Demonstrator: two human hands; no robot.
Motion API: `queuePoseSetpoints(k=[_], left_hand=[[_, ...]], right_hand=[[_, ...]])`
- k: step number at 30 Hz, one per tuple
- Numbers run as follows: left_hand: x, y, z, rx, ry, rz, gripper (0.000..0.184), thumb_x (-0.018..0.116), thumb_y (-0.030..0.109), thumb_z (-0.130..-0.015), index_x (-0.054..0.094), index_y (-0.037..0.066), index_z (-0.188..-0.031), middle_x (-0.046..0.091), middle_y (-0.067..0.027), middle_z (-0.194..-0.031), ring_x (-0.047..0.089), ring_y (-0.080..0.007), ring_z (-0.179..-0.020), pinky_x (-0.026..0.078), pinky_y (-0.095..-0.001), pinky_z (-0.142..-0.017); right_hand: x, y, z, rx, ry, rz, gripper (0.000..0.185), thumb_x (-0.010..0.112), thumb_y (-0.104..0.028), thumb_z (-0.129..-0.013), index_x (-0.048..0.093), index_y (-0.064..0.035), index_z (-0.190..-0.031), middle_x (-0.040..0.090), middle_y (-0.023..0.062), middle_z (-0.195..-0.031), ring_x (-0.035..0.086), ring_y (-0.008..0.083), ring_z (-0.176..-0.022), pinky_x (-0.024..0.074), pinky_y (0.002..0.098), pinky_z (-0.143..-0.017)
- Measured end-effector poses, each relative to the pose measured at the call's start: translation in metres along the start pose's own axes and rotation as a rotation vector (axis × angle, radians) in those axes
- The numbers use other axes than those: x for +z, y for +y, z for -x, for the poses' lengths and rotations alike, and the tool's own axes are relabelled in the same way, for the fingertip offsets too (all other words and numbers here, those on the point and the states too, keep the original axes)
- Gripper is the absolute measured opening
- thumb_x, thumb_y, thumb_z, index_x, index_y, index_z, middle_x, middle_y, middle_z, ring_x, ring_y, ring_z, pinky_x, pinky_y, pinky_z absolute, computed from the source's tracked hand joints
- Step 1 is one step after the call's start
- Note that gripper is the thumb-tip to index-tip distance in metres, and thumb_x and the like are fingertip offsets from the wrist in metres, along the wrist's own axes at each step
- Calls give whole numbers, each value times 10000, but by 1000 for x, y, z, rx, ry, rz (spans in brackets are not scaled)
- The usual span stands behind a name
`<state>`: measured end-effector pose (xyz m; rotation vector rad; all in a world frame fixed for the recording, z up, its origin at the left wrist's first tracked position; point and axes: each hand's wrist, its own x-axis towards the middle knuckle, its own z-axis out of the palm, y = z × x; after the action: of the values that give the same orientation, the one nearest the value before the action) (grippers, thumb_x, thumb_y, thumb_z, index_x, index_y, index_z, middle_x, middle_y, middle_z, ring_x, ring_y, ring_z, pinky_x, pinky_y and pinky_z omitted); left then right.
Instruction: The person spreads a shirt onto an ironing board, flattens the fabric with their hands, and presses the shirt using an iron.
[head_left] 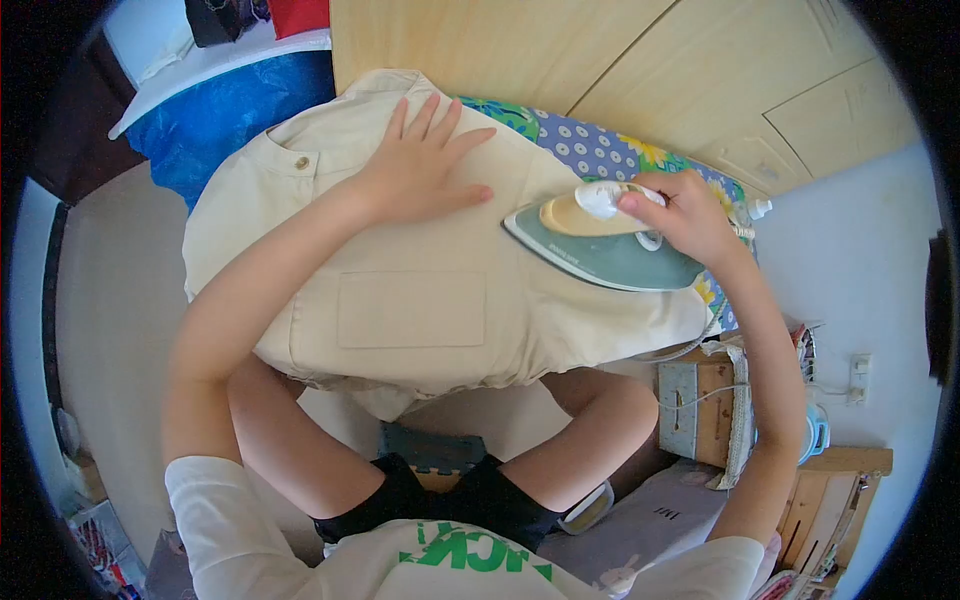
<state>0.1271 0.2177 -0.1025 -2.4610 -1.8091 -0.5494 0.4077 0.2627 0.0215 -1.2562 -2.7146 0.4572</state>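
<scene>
A cream button-front garment [420,245] with a square patch pocket [410,310] lies spread over a flower-patterned ironing board [590,140]. My left hand [425,165] rests flat on the cloth with its fingers spread, near the upper front. In my right hand [690,215] is the handle of a green and cream iron [600,240]. The iron's tip points left, and its soleplate faces down onto the right part of the garment. Some wrinkles show in the cloth around the iron. A metal button [302,163] sits at the garment's upper left.
Behind the board stands a pale wooden cabinet [500,50]. Blue plastic [240,110] hangs at the upper left. The iron's cord [685,350] drops at the right, near a wooden box [710,400] and a wall socket [859,378]. My knees are under the board's front edge.
</scene>
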Motion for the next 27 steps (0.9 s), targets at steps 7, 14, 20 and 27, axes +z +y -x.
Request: queuePoseSetpoints(k=[7, 14, 20, 27], left_hand=[[-10, -4, 4, 76, -84, -37, 663, 464, 607, -811, 356, 267, -1371, 179, -207, -1460, 79, -400, -1362, 5, -546, -1076], [-11, -4, 5, 53, -107, -65, 592, 492, 558, -822, 396, 305, -1349, 174, -161, -1475, 87, -383, -1365, 16, -605, -1051], [-15, -5, 8, 49, -105, -75, 548, 475, 513, -850, 390, 306, -1350, 184, -140, -1476, 100, -356, -1370, 23, -633, -1035], [-11, -9, 9, 59, -76, -78, 544, 468, 509, -854, 386, 304, -1350, 192, -142, -1473, 120, -329, -1372, 29, -643, -1030]], right_hand=[[-1, -1, -1, 165, 54, 66, 515, 613, -547, -757, 673, -36, -746, 563, 128, -550, 534, 243, -492, 407, 337, -492], [-3, 1, 4, 79, 18, 76, 540, 579, -569, -778, 684, -39, -777, 576, 138, -567, 564, 253, -524, 433, 334, -520], [0, 14, -3, 347, 165, 56, 693, 493, -662, -777, 683, 4, -783, 587, 175, -593, 596, 279, -597, 459, 358, -595], [-5, 18, -7, 482, 154, 137, 760, 451, -698, -774, 667, 30, -755, 587, 208, -607, 598, 320, -619, 465, 388, -630]])
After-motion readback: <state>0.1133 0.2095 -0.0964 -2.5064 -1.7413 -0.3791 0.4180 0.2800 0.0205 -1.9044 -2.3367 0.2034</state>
